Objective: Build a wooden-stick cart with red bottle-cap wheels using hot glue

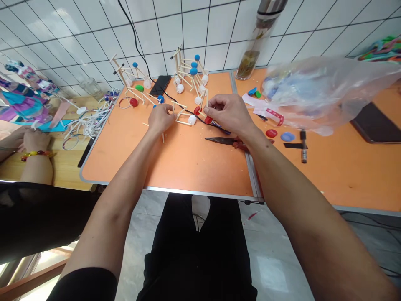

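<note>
Right hand [230, 113] pinches thin sticks [207, 98] upright; left hand [161, 118] is curled, hold unclear; stick frame [184, 123] lies between, nearer the rear edge of the counter [194, 175]; adjacent cable [135, 35] could snag it, skewing joints.

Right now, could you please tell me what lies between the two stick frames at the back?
A black phone, crossed by a cable, head view.
</note>
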Demonstrator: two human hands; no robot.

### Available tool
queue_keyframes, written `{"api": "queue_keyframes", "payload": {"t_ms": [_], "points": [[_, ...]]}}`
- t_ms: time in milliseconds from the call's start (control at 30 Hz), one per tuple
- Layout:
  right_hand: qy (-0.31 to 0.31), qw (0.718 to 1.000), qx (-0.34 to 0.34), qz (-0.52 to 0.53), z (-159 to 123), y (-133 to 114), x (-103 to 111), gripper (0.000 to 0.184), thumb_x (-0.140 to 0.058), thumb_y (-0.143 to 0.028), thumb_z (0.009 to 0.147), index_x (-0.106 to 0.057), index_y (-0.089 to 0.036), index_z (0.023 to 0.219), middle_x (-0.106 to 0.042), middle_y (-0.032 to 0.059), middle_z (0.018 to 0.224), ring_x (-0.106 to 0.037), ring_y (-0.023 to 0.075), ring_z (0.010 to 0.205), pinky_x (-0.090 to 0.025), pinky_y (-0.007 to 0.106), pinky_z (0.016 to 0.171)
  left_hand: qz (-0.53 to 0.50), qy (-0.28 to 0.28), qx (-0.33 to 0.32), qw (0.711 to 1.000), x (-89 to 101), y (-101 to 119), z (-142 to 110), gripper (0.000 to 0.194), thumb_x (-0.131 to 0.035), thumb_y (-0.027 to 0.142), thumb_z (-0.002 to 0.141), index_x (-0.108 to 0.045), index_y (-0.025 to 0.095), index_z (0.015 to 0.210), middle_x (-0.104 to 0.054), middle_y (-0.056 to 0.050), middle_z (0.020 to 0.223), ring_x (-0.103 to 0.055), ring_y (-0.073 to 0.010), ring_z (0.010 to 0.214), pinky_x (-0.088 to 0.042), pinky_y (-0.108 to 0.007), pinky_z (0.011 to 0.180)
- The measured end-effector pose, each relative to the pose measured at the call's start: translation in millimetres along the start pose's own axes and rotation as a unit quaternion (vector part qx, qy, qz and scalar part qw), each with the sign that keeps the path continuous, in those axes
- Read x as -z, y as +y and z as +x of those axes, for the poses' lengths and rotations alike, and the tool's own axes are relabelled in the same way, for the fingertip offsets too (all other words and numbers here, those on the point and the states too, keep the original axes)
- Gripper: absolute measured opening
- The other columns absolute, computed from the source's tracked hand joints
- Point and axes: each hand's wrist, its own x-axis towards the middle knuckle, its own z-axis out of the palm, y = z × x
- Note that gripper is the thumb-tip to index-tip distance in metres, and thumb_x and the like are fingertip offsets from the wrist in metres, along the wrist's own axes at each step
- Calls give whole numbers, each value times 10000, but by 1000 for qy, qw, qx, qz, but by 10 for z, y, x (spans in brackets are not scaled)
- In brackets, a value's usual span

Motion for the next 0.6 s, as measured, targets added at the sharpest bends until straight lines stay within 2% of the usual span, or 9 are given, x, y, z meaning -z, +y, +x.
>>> {"api": "queue_keyframes", "payload": {"t_ms": [133, 267, 433, 600], "points": [[-3, 1000, 0, 1, -1, -4, -9, 262, -903, -382, 965, -732, -256, 811, -731, 35, 788, -694, 249, 813, -541, 414, 786, 26, -9, 23, 999, -43, 100, -102, 89, -851, 193, 952, -886, 253, 1008, -826, -82, 989, -748, -329, 1027, -550, -448, 970], [-10, 1000, 8, 5, -10, -9, -1, 279, -898, -424, 969, -728, -258, 822, -703, 29, 763, -675, 245, 809, -515, 405, 763, 43, -15, 27, 999, -57, 144, -162, 111, -802, 222, 1036, -907, 243, 1066, -856, -97, 1035, -752, -327, 1024, -526, -449, 941], [-9, 1000, 8, -1, -26, -20, 25, 278, -883, -444, 977, -729, -271, 823, -702, 35, 753, -687, 264, 819, -521, 417, 753, 21, 8, 11, 1000, -61, 105, -152, 163, -754, 209, 1047, -842, 261, 920, -825, -88, 954, -754, -331, 1013, -536, -461, 958], [-6, 1000, 18, -16, -22, 12, 27, 329, -907, -469, 1002, -729, -268, 812, -715, 40, 776, -689, 256, 827, -537, 425, 766, -21, 67, -26, 997, -61, 2, -108, 182, -791, 183, 988, -789, 282, 836, -806, -84, 974, -775, -356, 1084, -561, -479, 1016]]}}
